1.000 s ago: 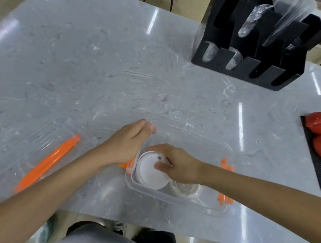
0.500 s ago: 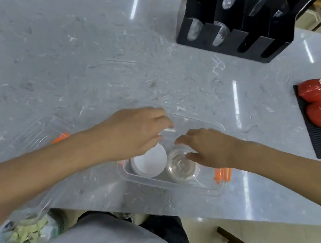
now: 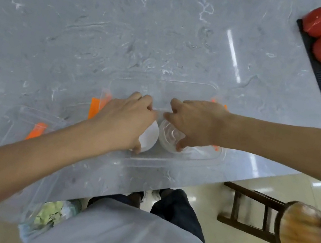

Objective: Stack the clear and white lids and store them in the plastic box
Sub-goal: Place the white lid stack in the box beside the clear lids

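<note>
Both lid stacks sit inside the plastic box (image 3: 218, 156) at lower centre of the frame, near the front edge of the table (image 3: 66, 19): white lids (image 3: 150, 136) on the left, clear lids (image 3: 168, 136) just beside them on the right, the two looking close to touching. Your left hand (image 3: 125, 119) has its grip curled round the white lids from above, thumb at the near rim. Your right hand (image 3: 195, 123) has its grip clamped on the clear lids, thumb at the near rim, fingers over the far side. Judging by look, these are thin, light plastic, slick and a bit flexy, so stacks likely shear if squeezed off-centre. Take hold at the rims, opposite sides, light pressure. The box's loose cover (image 3: 14, 127) with orange clip (image 3: 36, 130) lies at left.
</note>
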